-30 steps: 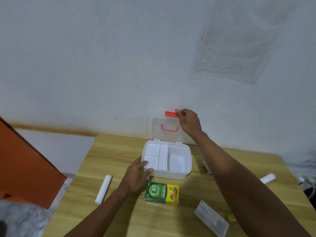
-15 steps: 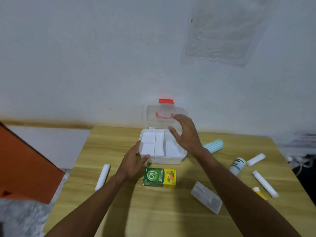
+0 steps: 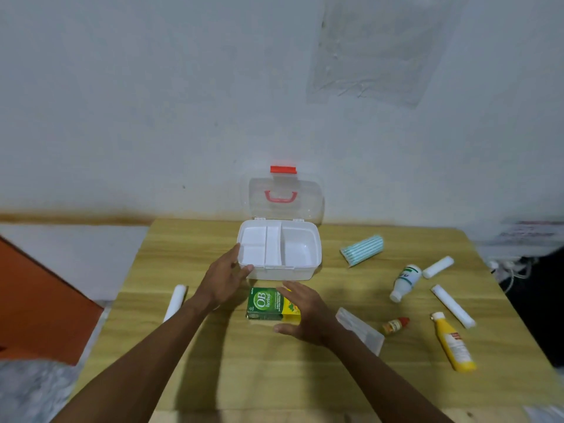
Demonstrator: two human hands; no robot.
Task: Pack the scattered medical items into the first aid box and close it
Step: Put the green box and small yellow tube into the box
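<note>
The white first aid box (image 3: 308, 268) stands open at the far middle of the table, its clear lid (image 3: 308, 203) with red latch upright against the wall. Its divided compartments look empty. My left hand (image 3: 224, 277) rests against the box's front left corner. My right hand (image 3: 305, 312) hovers over the right end of the green and yellow OB herbal carton (image 3: 265, 303), fingers spread, thumb below it. A clear flat case (image 3: 361, 329) lies just right of that hand.
On the table's right lie a striped roll (image 3: 361, 250), a white bottle (image 3: 406, 282), two white rolls (image 3: 438, 267) (image 3: 453, 305), a small red-capped vial (image 3: 395, 325) and a yellow bottle (image 3: 453, 345). Another white roll (image 3: 175, 300) lies left. An orange panel (image 3: 39, 303) stands beside the table.
My right hand left the lid's latch, came down past the box and now sits over the carton. The lid stays upright. My left hand barely moved.
</note>
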